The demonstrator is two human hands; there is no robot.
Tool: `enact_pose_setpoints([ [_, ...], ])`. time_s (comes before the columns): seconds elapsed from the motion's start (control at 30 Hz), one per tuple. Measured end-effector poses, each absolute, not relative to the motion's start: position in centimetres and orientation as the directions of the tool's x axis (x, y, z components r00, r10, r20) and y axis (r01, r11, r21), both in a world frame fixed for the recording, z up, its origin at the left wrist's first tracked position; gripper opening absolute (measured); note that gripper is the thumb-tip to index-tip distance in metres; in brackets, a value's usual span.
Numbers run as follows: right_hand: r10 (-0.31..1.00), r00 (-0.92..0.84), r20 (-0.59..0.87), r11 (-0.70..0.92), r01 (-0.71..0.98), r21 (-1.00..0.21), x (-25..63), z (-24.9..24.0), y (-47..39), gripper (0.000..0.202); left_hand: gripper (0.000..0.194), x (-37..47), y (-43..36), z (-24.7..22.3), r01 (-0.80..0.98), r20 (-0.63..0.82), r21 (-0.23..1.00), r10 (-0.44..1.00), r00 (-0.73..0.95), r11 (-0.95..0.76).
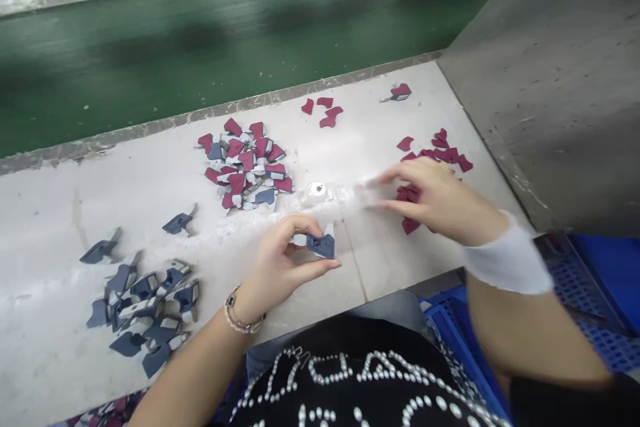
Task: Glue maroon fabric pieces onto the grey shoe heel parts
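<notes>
My left hand (pixel 287 257) pinches a small blue-grey and white plastic part (pixel 321 244) between thumb and fingers, with its recessed side showing. My right hand (pixel 425 197) is smeared by motion above the right side of the table, partly covering dark red flat pieces (pixel 411 193). Its thumb and forefinger point left; whether anything lies between the blurred tips I cannot tell. Between the hands sits a clear fixture with a white round top (pixel 317 191). Left of it lies a pile of parts with red faces (pixel 246 161). Blue-grey parts (pixel 145 307) are heaped nearer the left.
Several loose red pieces (pixel 327 111) lie at the back of the white table (pixel 360 133), with one red-faced part (pixel 400 92) farther right. A green strip (pixel 225 47) runs behind. A metal panel (pixel 550 80) bounds the right. Blue crates (pixel 465 353) stand below the front edge.
</notes>
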State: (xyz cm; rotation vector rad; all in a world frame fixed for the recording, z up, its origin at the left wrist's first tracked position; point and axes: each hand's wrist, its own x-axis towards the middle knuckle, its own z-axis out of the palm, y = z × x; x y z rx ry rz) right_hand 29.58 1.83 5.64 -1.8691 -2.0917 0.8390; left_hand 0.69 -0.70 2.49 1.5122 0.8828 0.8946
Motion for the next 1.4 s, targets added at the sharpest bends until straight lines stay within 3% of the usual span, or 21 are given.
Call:
enact_pose_setpoints([
  [0.2, 0.948, -0.066, -0.311, -0.059, 0.924, -0.378, 34.3, 4.1, 1.5, 0.070, 0.038, 1.4, -1.0, 2.3, 0.022, 0.036, 0.998, 0.900, 0.435, -0.051],
  [0.57, 0.898, -0.083, -0.433, -0.221, 0.765, -0.605, 30.3, 5.4, 1.3, 0.056, 0.032, 1.5, -0.8, 1.7, -0.050, 0.081, 0.997, 0.910, 0.408, -0.066],
  [0.73, 0.955, -0.074, -0.287, -0.077, 0.874, -0.481, 30.4, 6.0, 0.5, 0.046, 0.033, 1.3, -0.9, 1.3, -0.052, 0.043, 0.998, 0.926, 0.375, -0.026],
  [0.97, 0.941, -0.119, -0.318, -0.074, 0.841, -0.535, 28.8, 4.6, 0.0, 0.038, 0.033, 1.4, -0.7, 1.1, -0.035, 0.054, 0.998, 0.933, 0.355, -0.044],
  [1.1, 0.932, -0.190, -0.310, 0.004, 0.857, -0.515, 28.1, 3.4, 0.3, 0.046, 0.030, 1.5, -0.6, 1.0, 0.024, 0.054, 0.998, 0.935, 0.351, -0.066],
  [1.2, 0.897, -0.295, -0.328, 0.112, 0.871, -0.478, 28.4, 3.6, 0.7, 0.046, 0.029, 1.5, -0.5, 1.0, 0.048, 0.052, 0.996, 0.938, 0.343, -0.073],
  [1.4, 0.754, -0.548, -0.362, 0.310, 0.783, -0.539, 27.7, 4.0, 2.5, 0.028, 0.029, 1.6, -0.8, 1.0, 0.017, 0.147, 0.986, 0.918, 0.367, -0.165],
])
